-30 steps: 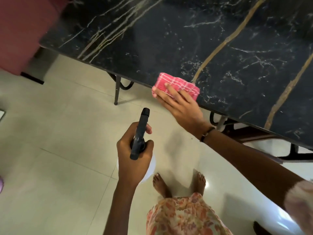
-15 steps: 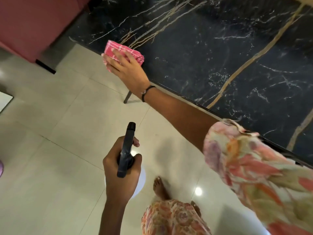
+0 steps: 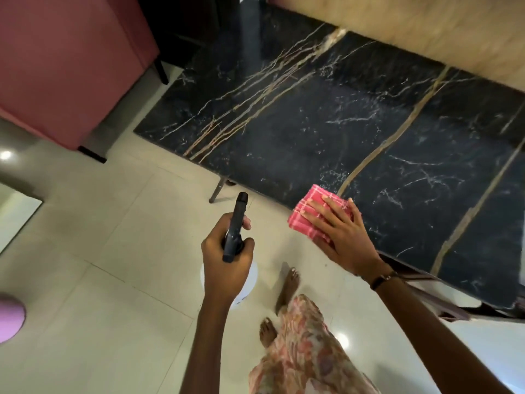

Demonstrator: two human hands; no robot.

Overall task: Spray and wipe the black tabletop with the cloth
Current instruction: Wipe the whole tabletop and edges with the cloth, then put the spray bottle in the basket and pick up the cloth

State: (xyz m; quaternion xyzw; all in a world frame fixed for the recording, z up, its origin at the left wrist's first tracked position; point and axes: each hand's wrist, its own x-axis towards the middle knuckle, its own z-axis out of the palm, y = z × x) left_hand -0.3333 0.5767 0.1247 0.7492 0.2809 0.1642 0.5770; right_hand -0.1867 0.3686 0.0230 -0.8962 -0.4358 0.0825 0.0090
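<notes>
The black marble tabletop (image 3: 312,132) with gold and white veins fills the upper right. A folded pink checked cloth (image 3: 309,214) lies on its near edge, partly overhanging. My right hand (image 3: 343,237) presses flat on the cloth with fingers spread. My left hand (image 3: 227,260) grips a spray bottle (image 3: 235,228) with a black nozzle and white body, held over the floor to the left of the cloth, nozzle pointing toward the table.
A pink upholstered chair (image 3: 65,66) stands at the upper left beside the table's left end. A beige wall (image 3: 426,29) runs behind the table. A table leg (image 3: 217,189) shows under the near edge. My bare feet (image 3: 288,285) stand on cream floor tiles.
My right hand has slid the cloth along the near edge from the table's left corner back to the right. The view pulled back, showing the whole left end. The left hand still grips the bottle.
</notes>
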